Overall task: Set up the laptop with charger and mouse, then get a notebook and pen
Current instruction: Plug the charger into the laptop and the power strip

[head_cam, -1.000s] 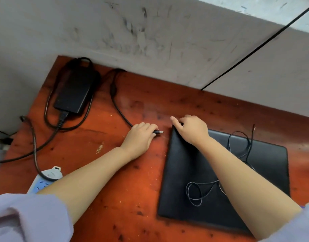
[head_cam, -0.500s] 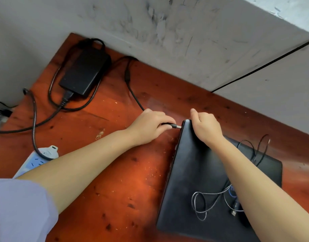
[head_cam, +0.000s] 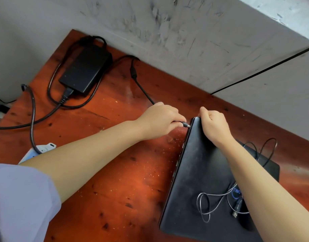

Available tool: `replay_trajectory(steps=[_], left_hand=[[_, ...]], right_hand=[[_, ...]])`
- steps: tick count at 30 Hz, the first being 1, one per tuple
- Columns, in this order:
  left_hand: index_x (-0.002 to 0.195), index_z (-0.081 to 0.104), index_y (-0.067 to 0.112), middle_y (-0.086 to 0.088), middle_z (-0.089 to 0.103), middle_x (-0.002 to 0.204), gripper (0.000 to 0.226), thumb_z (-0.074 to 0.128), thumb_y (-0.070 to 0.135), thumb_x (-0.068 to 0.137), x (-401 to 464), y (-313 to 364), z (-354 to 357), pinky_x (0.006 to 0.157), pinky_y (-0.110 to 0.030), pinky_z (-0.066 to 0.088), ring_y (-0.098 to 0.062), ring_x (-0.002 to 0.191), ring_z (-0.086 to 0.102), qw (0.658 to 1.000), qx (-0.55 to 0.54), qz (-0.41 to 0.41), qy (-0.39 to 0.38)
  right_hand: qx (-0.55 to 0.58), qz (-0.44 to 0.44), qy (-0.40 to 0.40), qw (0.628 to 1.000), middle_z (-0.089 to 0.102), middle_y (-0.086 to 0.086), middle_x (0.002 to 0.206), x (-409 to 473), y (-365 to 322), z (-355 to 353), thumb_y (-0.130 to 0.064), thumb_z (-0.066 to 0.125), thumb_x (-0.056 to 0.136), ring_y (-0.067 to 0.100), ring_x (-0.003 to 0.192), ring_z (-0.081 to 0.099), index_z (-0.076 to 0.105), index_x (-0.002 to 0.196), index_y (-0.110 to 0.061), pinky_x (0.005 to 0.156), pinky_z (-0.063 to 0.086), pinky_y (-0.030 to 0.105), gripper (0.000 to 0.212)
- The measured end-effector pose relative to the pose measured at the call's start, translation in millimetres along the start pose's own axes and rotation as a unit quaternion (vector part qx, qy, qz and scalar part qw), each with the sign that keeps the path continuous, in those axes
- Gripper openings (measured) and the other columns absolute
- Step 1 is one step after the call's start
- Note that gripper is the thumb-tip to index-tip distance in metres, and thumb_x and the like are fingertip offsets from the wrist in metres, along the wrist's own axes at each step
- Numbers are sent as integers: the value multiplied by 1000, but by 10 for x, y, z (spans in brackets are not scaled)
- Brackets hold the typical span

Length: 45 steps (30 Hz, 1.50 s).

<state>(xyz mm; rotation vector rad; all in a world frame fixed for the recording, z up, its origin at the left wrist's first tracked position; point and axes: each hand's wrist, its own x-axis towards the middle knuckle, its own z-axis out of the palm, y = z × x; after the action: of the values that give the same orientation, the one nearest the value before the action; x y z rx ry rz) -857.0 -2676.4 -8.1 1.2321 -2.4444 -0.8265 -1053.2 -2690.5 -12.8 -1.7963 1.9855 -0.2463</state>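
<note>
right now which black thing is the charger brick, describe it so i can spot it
On the red table, look to the far left corner by the grey wall. The charger brick is the matte black slab ringed by thick cable, smaller than the laptop.

left hand (head_cam: 159, 122): pinches plug (head_cam: 185, 124) | right hand (head_cam: 214, 126): grips laptop (head_cam: 200, 172)

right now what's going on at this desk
A person is plugging the charger into a closed black laptop on a red-brown wooden desk. The left hand holds the charger plug with its tip at the laptop's left edge; whether it is fully seated is not clear. The right hand grips the laptop's far corner, tilting that left side up. The power brick lies near the wall, and a thin cable rests coiled on the lid.
</note>
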Motion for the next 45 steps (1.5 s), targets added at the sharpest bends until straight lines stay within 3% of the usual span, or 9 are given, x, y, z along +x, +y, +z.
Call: replay_trajectory(steps=[5,8,12,19,23,26,33,38,45], left_hand=[[112,65,19,-5,62,95,29,41,29,98,86,74,-20,78,-36,43,-28,96,58,996,78,2,-48],[105,66,16,-5,62,93,27,42,27,97,119,72,5,70,-37,41,-29,93,59,995,85,-4,-51],[111,64,16,-6,64,99,27,44,28,97,130,-10,65,79,-40,48,-30,98,59,995,63,-17,-74],[111,49,8,-17,60,107,26,54,25,93,104,-152,318,82,-48,49,-40,98,58,990,35,-104,-93],[105,49,6,-14,56,112,21,52,24,94,130,-188,433,81,-44,41,-34,107,51,987,115,-69,-92],[106,49,7,-13,47,117,19,49,21,94,124,-198,541,80,-39,34,-32,110,43,979,188,-52,-65],[108,51,7,-12,48,116,22,53,23,93,109,-221,557,84,-38,35,-31,110,43,982,161,-79,-58],[118,51,10,-11,48,122,31,54,27,92,-53,-61,446,91,-41,36,-31,116,42,975,182,-115,-50],[115,57,14,-7,55,114,26,46,27,95,-1127,98,237,90,-38,40,-26,111,48,972,121,-201,27]], right_hand=[[-16,9,2,1000,43,0,50,3,-20,63,-36,29,96,26,56,41,30,46,-12,53,27,35,55],[-26,12,10,1000,44,0,50,26,-15,94,-36,28,95,25,54,41,31,46,-12,57,28,35,55],[-38,17,11,999,45,-3,50,63,11,200,-37,27,95,11,50,39,35,46,-12,49,25,33,55],[-14,-23,-34,999,46,-3,48,72,117,413,-44,33,93,11,51,42,36,51,-19,49,30,29,49],[-5,-77,-51,996,54,-2,61,38,225,457,-44,42,92,19,62,47,56,66,-17,54,34,33,40],[-8,-95,-41,995,51,-3,69,32,236,499,-41,47,91,16,68,45,58,71,-18,58,31,29,33],[19,-117,-12,993,50,1,86,-88,198,492,-24,56,90,21,87,49,57,87,-9,70,33,25,15],[-77,-89,-79,990,54,14,116,-263,111,309,-22,51,91,33,109,49,52,119,-8,88,45,41,31],[-78,-199,-64,975,60,14,111,-638,-408,294,-12,49,88,35,104,50,63,108,-8,83,44,39,24]])
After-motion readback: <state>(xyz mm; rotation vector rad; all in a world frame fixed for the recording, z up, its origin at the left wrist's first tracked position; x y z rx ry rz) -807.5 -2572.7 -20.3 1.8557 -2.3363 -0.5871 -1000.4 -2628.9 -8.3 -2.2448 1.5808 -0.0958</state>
